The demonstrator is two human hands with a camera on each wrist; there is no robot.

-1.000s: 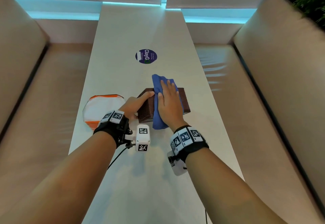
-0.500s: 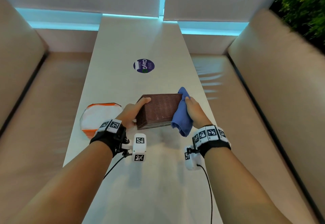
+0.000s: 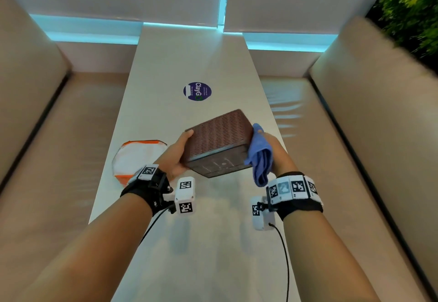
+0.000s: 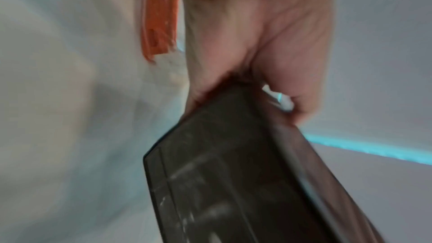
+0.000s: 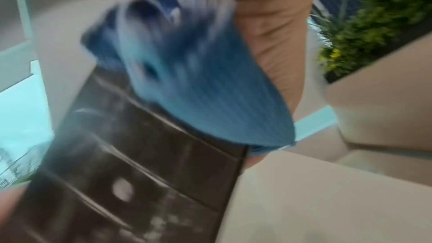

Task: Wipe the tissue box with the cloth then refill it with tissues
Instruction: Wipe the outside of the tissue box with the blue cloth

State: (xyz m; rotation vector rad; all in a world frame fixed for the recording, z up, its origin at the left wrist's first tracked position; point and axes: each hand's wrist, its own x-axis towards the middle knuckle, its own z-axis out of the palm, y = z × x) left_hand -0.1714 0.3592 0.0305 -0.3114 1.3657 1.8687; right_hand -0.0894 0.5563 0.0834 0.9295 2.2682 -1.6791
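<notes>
**Box is up in the air, tilted**

One brown woven tissue box (image 3: 219,133) held above the white table (image 3: 194,242). Left hand (image 3: 174,157) clamps its left end, thumb on top. Right hand (image 3: 276,153) presses one blue cloth (image 3: 259,157) against the right end. One orange-white tissue pack (image 3: 137,157) lies on the table at left. Wrist views, blurry, show the box's dark underside (image 5: 140,163).
</notes>
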